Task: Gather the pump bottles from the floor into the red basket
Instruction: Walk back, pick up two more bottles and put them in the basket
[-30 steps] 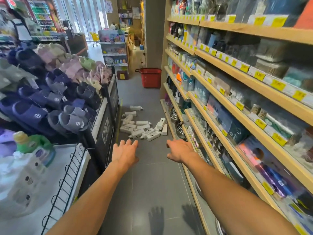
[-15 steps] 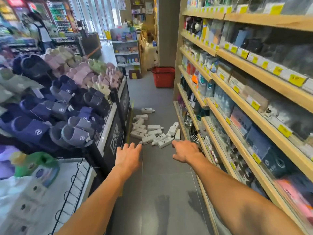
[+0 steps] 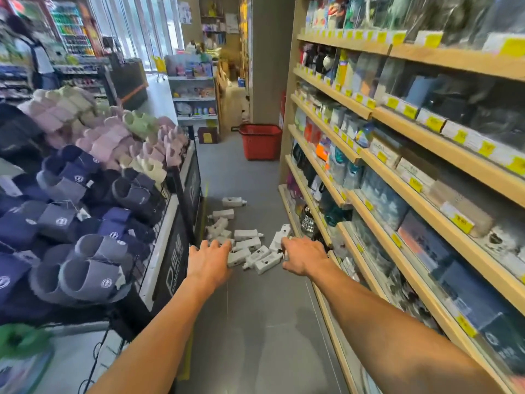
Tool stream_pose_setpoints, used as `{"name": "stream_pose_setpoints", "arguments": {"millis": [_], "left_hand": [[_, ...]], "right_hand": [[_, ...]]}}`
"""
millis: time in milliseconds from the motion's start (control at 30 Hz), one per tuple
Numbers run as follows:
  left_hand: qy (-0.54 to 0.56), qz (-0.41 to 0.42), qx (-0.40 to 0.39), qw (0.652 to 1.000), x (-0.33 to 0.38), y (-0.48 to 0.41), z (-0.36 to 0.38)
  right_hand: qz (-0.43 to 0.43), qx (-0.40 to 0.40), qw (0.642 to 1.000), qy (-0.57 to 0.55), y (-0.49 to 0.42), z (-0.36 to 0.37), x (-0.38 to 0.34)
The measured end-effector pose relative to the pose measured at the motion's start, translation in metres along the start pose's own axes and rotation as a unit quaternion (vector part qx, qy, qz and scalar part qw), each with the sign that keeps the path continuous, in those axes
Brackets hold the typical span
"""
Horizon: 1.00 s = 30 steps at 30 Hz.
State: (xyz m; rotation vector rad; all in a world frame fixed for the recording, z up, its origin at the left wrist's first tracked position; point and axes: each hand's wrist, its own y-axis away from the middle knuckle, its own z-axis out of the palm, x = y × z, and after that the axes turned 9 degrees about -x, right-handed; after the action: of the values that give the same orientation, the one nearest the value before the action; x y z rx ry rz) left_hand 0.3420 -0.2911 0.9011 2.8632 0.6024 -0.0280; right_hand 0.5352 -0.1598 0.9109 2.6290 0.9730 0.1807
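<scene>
Two hands, the left hand (image 3: pixel 208 264) and the right hand (image 3: pixel 304 257), are reaching toward the pump bottles (image 3: pixel 246 235), nearer than half a second ago.

The white bottles, lying scattered on the grey floor (image 3: pixel 255 322), are now sitting right at the fingertips rather than ahead of them. The red basket (image 3: pixel 260 143), standing farther down the aisle beside the shelving (image 3: pixel 321 169), is appearing larger. The left hand is stretching forward palm down, fingers spread wide, holding nothing. The right hand is hovering palm down, fingers loosely bent, gripping nothing either.
</scene>
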Motion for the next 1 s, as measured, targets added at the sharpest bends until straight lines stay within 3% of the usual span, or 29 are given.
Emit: {"name": "stream_pose_setpoints", "arguments": {"millis": [367, 667, 1000], "left_hand": [[-0.004, -0.007, -0.027, 1.000, -0.003, -0.137, -0.011], [-0.015, -0.030, -0.035, 0.999, -0.003, -0.240, -0.034], [-0.017, -0.031, -0.054, 0.998, -0.025, -0.337, -0.038]], "right_hand": [[0.012, -0.038, 0.999, -0.027, -0.126, -0.019, 0.047], [0.012, -0.013, 0.999, -0.039, -0.237, -0.063, 0.107], [-0.015, -0.047, 0.999, -0.016, -0.341, -0.081, 0.102]]}}
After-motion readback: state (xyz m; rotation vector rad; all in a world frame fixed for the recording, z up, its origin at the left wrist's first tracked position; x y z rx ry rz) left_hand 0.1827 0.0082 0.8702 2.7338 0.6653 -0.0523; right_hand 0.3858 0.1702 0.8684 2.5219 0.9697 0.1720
